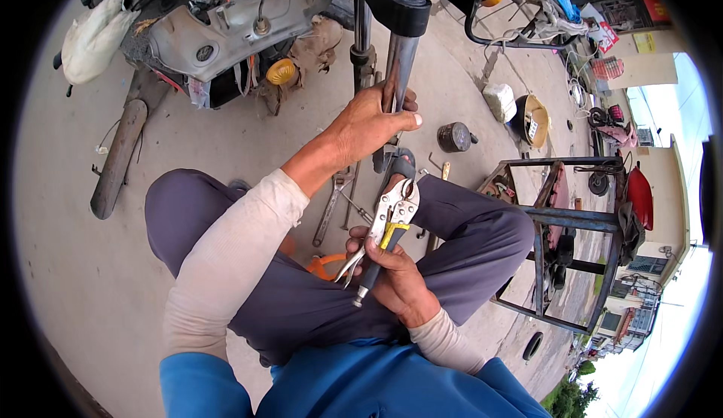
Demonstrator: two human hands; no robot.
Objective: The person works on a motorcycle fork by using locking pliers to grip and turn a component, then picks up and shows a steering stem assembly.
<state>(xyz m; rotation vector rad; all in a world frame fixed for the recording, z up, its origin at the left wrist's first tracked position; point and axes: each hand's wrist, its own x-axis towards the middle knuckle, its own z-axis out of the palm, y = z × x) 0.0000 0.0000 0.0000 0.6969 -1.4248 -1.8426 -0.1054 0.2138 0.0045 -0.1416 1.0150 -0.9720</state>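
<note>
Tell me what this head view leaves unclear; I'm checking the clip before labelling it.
- Fork tube: the left hand covers its lower part; its top passes behind the black clamp.
- Locking pliers: handle ends buried in the right hand.
- Orange thing: mostly behind the leg.
- Metal stand: contents too dark.

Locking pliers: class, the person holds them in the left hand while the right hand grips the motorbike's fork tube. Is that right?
No, the hands are swapped. In the head view, the right hand holds the locking pliers, and the left hand grips the fork tube.
</note>
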